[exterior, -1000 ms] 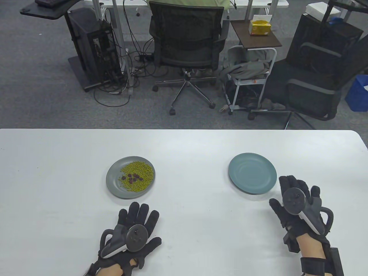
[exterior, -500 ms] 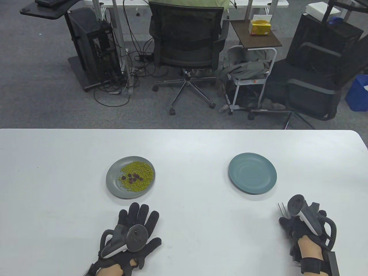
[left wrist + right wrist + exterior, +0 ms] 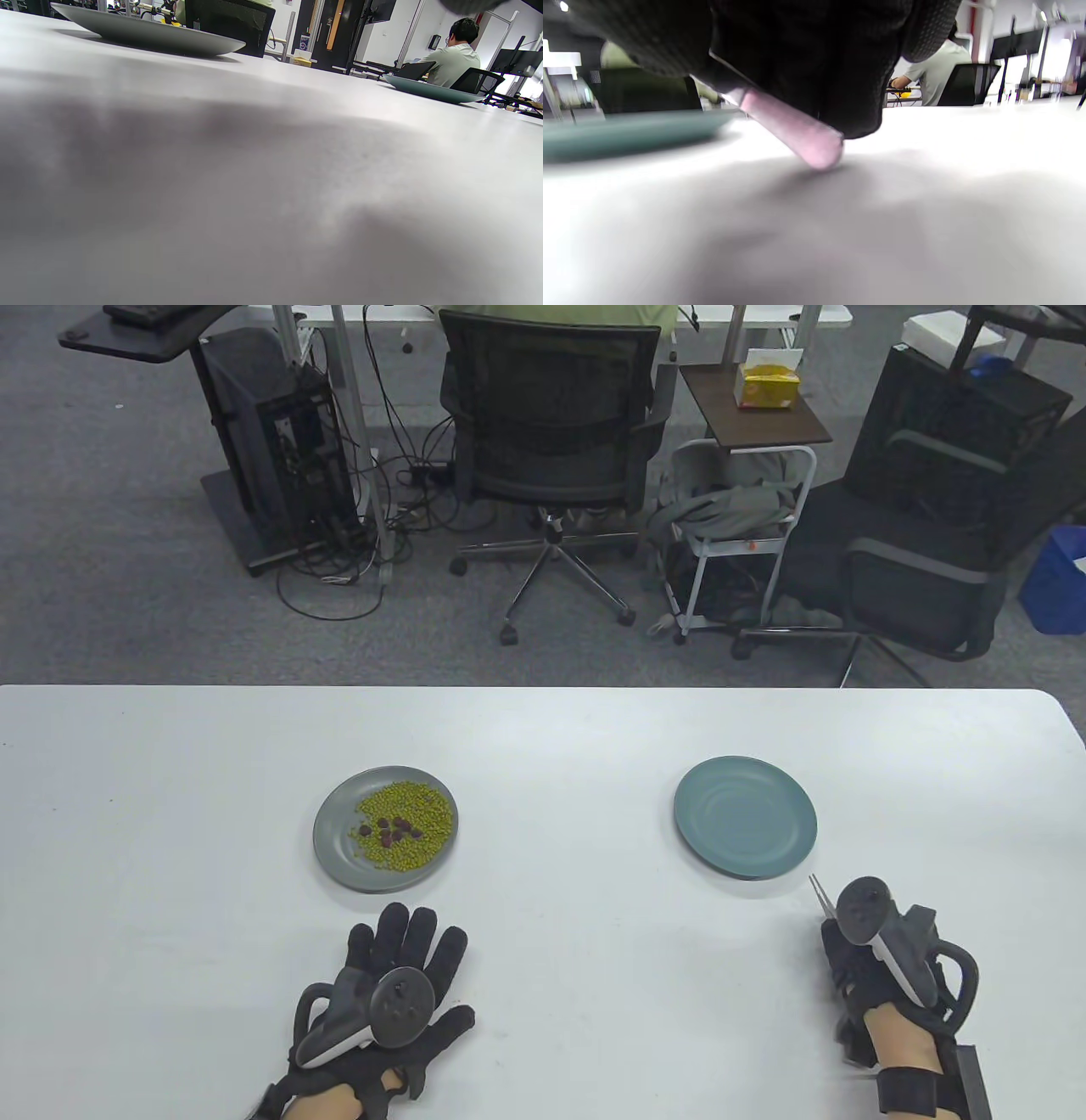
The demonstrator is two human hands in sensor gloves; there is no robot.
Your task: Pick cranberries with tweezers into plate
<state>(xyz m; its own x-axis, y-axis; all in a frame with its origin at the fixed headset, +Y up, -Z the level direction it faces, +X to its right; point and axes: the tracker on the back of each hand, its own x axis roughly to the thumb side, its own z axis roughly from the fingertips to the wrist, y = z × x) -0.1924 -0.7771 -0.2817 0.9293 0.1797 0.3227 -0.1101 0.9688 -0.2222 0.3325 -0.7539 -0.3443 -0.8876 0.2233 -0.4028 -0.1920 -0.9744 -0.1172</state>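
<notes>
From the table view we see our left hand [image 3: 394,984] lying flat on the white table [image 3: 560,984] near its front edge, fingers spread and grasping nothing. Just beyond it sits a grey plate [image 3: 335,848] with a heap of small green beans [image 3: 416,823] and the dark red cranberries [image 3: 390,829] clustered on top. Over toward the table's right side is the teal plate [image 3: 745,814], bare of food. Our right hand [image 3: 874,959] is near the front right corner, fist curled around the tweezers [image 3: 820,892], whose thin metal tips stick out toward the teal plate's near rim without touching it.

From the left wrist view we look low across the table [image 3: 271,190]. The grey plate [image 3: 148,36] is at the far left and the teal plate [image 3: 428,90] is farther off to the right. Our fingers barely show here.

From the right wrist view our gloved fingers [image 3: 818,63] are clenched on the tweezers [image 3: 793,131], whose pale pink rounded end points down at the table [image 3: 925,212], touching it or nearly so. The teal plate [image 3: 628,131] lies blurred at the left.
</notes>
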